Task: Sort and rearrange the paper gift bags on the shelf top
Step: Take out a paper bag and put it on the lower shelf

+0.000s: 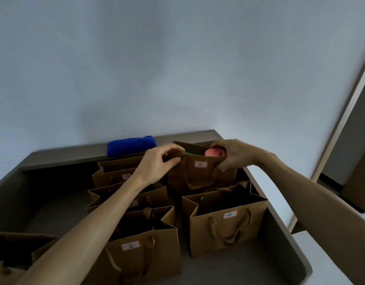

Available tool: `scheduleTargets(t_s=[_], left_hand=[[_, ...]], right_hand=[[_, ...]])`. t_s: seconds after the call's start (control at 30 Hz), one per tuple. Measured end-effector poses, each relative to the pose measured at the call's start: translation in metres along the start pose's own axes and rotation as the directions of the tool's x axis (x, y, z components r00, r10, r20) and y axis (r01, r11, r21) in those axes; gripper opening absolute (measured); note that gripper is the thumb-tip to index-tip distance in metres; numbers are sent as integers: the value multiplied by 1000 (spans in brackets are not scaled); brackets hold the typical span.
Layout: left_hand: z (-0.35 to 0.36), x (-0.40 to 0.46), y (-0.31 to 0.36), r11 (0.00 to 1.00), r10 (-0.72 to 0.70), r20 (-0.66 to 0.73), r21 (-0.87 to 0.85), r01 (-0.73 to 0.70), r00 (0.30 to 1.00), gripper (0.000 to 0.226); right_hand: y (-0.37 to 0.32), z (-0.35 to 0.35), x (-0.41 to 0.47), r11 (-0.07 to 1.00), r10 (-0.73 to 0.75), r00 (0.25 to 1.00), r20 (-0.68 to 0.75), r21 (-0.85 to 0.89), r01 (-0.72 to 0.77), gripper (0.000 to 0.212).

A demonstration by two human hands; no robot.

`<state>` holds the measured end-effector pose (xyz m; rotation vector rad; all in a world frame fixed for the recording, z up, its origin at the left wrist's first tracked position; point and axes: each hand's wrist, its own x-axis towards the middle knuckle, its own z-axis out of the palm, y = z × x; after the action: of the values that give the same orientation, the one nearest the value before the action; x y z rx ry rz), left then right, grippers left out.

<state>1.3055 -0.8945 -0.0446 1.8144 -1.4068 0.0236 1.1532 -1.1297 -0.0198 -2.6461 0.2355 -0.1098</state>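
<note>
Kraft bag 6 (200,173) at the shelf top's (54,202) back right corner; our left hand (157,163) and right hand (233,155) pinch its rim. Risk: rim tears, or pink item (215,152) tips out.

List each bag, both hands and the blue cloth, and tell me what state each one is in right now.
Bag 6: upright, mouth open, gripped at both top corners.
Bag 4: upright, open, handles hanging.
Bag 2: upright, open.
Bag 3: upright, label partly hidden.
Left hand: pinching bag 6's rim.
Right hand: gripping bag 6's rim.
Blue cloth: folded, lying against the wall.
</note>
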Motion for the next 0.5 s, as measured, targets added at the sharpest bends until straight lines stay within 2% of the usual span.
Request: scheduleTargets(t_s=[0.07,0.13,0.2,0.4,0.47,0.5], left_hand=[[-3,5,1,991,-4,-130,-136,-14,991,43],[-6,9,2,967,-66,-235,-256,3,970,52],[-9,13,1,953,-126,-285,-301,36,950,54],[-12,13,7,903,-310,-224,-373,213,924,69],[-15,9,12,804,-370,-154,-547,232,916,77],[-17,7,15,718,-387,-106,-658,227,916,81]], right_hand=[[-8,-17,-5,999,9,999,-47,41,-7,65],[-15,-29,-11,996,21,996,-90,88,-13,60],[-19,-37,-16,992,33,990,-140,129,-15,59],[-28,-47,-30,941,79,963,-256,339,13,53],[-32,-48,-33,913,85,957,-277,407,37,50],[-35,-47,-35,899,87,954,-286,436,49,50]])
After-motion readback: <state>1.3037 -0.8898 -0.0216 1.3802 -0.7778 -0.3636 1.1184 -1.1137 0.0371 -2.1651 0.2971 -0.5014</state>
